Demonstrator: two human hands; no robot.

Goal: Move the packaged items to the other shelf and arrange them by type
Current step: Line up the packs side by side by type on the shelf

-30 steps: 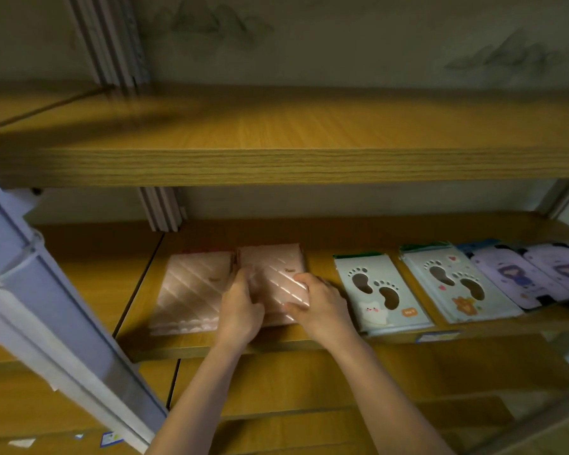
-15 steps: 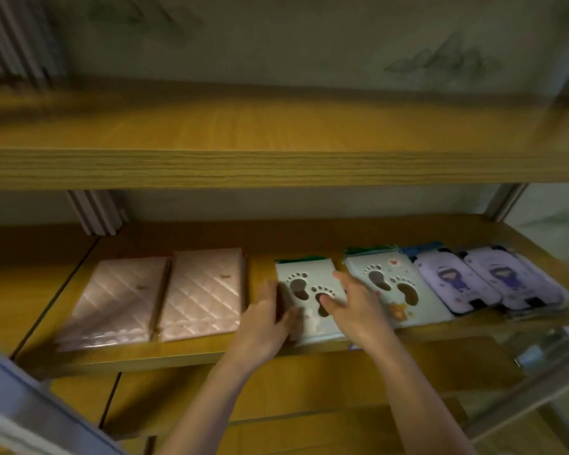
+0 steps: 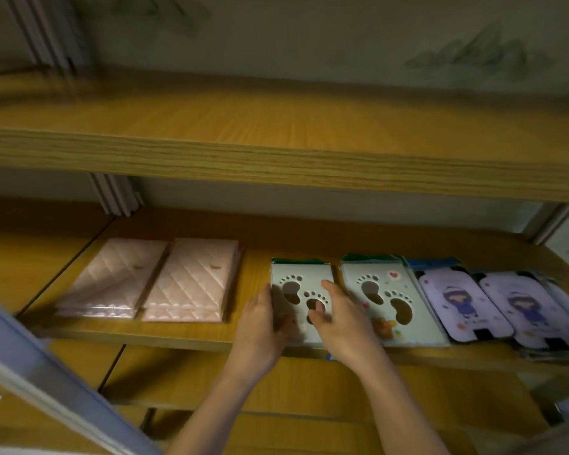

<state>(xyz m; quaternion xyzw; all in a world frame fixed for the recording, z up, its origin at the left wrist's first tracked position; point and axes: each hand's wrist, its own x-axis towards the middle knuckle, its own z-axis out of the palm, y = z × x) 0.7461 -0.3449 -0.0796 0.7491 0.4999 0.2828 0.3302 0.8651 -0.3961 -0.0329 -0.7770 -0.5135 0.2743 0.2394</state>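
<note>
Moved off the pink packs (image 3: 151,280), your left hand (image 3: 260,323) and right hand (image 3: 342,320) press flat on the footprint pack (image 3: 304,270), holding nothing; probably light and slick, so grip its edges.

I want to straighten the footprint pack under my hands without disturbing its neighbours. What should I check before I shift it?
1. Hands on the pack: ok. The left hand touches the left edge of the left footprint pack; the right hand rests on top.
2. Room leftward: ok. Bare shelf lies between it and the pink quilted packs.
3. Clearance from the right footprint pack: cannot tell; they lie very close.
4. Types grouped: ok. The purple packs lie together at the right.
5. Front edge: cannot tell whether the purple packs overhang it; blurred.
</note>
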